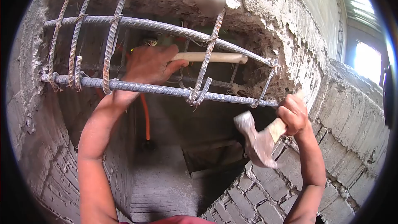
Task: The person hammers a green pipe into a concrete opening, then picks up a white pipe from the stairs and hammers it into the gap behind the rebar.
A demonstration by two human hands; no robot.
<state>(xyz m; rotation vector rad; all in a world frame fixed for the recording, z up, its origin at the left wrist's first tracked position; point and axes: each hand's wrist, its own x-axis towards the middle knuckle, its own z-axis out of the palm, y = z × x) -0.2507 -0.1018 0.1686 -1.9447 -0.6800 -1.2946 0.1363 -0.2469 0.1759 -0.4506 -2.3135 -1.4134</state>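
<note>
My left hand point(151, 64) reaches behind the lower steel bar, its fingers wrapped round one end of a pale rod point(211, 57). The rod lies roughly level inside the rebar cage, between the upper bar point(166, 28) and the lower bar point(166, 90), and passes behind a rusty tie bar point(207, 58). At the right, my right hand point(293, 114) is closed round the wooden handle of a claw hammer point(259, 141). The hammer's head hangs below the lower bar, slightly blurred, clear of the rod.
Broken concrete point(290, 37) with a rough edge surrounds the opening. Rusty stirrups point(112, 41) cross the bars at the left. An orange tube point(146, 116) hangs below them. A block wall point(269, 178) stands at the lower right, and a bright window point(368, 61) at the far right.
</note>
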